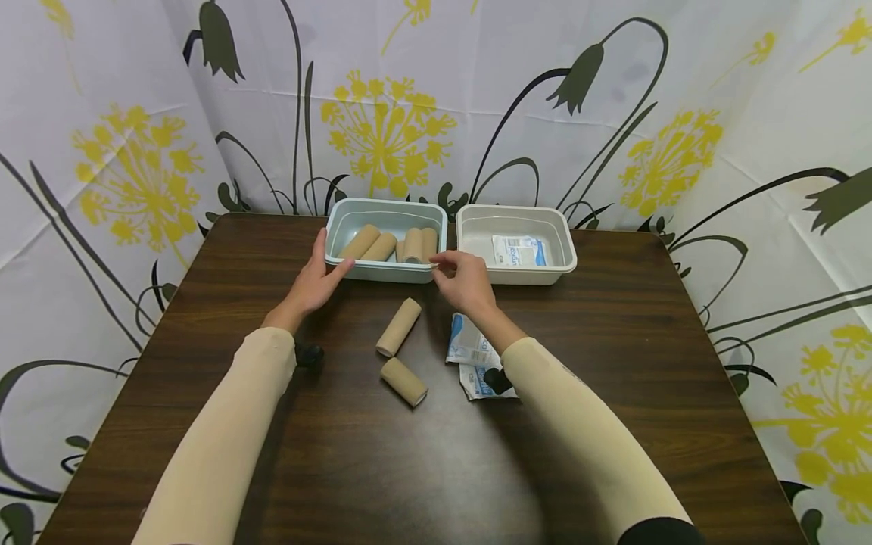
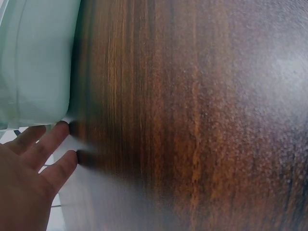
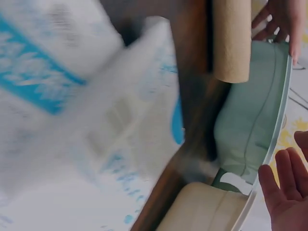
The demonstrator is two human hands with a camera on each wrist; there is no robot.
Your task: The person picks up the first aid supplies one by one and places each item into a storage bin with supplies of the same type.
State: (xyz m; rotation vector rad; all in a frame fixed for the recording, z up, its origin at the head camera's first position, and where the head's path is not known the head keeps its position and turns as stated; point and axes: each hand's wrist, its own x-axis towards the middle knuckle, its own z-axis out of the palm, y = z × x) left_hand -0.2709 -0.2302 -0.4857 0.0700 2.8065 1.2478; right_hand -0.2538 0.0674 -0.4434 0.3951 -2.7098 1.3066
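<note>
My left hand (image 1: 315, 281) is at the left end of the pale blue-green bin (image 1: 391, 272), fingers spread and thumb along its front rim. In the left wrist view, its fingertips (image 2: 61, 128) are right at the bin's lower corner. My right hand (image 1: 466, 281) is at the bin's right front corner; in the right wrist view its relaxed fingers (image 3: 270, 183) overlap the rim. Several tan cardboard-like tubes (image 1: 368, 238) lie inside this bin. Two more, a longer tube (image 1: 399, 327) and a shorter tube (image 1: 404, 381), lie on the table in front.
Right of the blue-green bin stands a cream bin (image 1: 524, 277) holding a white and blue packet (image 1: 518, 251). More printed packets (image 1: 470, 344) lie on the dark wooden table (image 1: 327, 454) under my right forearm. A floral curtain (image 1: 422, 60) hangs behind the table.
</note>
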